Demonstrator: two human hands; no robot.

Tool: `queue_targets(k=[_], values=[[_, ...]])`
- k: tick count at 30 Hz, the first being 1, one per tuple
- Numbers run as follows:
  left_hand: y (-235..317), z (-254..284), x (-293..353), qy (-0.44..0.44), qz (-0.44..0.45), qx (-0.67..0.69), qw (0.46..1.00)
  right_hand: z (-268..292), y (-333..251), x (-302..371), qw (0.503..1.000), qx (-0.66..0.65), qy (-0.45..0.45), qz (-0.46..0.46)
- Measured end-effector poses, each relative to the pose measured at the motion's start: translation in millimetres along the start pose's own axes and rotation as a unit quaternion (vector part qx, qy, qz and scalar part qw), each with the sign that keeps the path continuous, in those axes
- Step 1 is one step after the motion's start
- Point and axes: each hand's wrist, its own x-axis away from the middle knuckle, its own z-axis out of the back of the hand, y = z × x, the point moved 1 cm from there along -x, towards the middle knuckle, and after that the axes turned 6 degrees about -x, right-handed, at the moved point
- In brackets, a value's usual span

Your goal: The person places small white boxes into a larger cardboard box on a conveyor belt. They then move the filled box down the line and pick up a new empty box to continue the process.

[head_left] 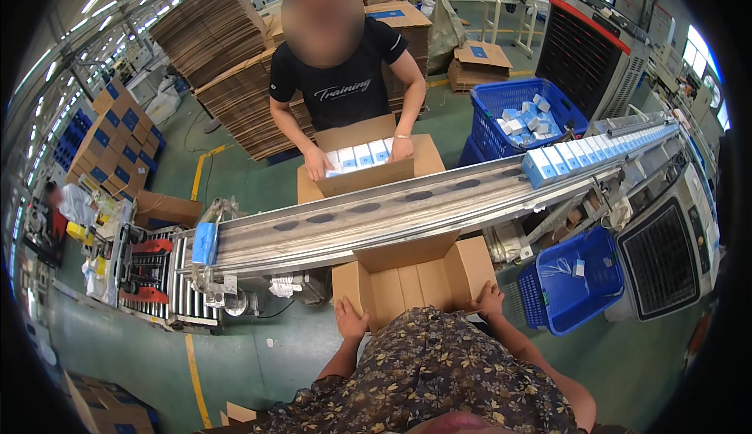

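In front of my body an open cardboard box [407,281] stands with its flaps folded outward, and its inside shows bare. My left hand [351,320] grips the box at its near left corner, fingers against the outer side of the flap. At the near right corner my right hand [489,301] holds the right flap's edge. My patterned shirt hides part of the box's near side. Just beyond the box runs a conveyor [352,218], with a row of small white-and-blue cartons [576,156] lined up at its right end.
Across the conveyor a person has both hands at another box [431,156] holding white cartons. Blue baskets stand at the far right [489,109] and near right [533,293]. One blue-wrapped pack [205,244] is at the conveyor's left end, beside a roller section [188,297]. Flat cardboard stacks [211,34] rise behind.
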Motion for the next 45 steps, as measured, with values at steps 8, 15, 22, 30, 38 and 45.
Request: queue_targets(k=[8,15,22,30,38,45], values=[[-0.3,0.4,0.1,0.000,-0.008,0.002,1.000,-1.4,0.5,0.2,1.000,0.006,0.006,0.006],[0.6,1.2,-0.1,-0.007,0.002,0.005,1.000,-0.9,0.1,-0.7,1.000,0.011,-0.001,0.004],[2.3,0.8,-0.5,-0.004,-0.003,0.007,1.000,-2.2,3.5,-1.4,1.000,0.012,-0.009,-0.006],[-1.7,0.0,0.0,0.002,-0.003,0.012,1.000,-1.1,-2.2,-1.6,1.000,0.013,-0.013,0.000],[2.4,-0.4,-5.0,0.004,-0.015,0.018,1.000,-9.8,9.9,-7.6,1.000,0.011,0.014,0.024],[-6.9,-5.9,-8.3,-0.027,-0.008,0.032,0.999,3.4,-2.4,-17.5,1.000,0.020,0.001,0.023]])
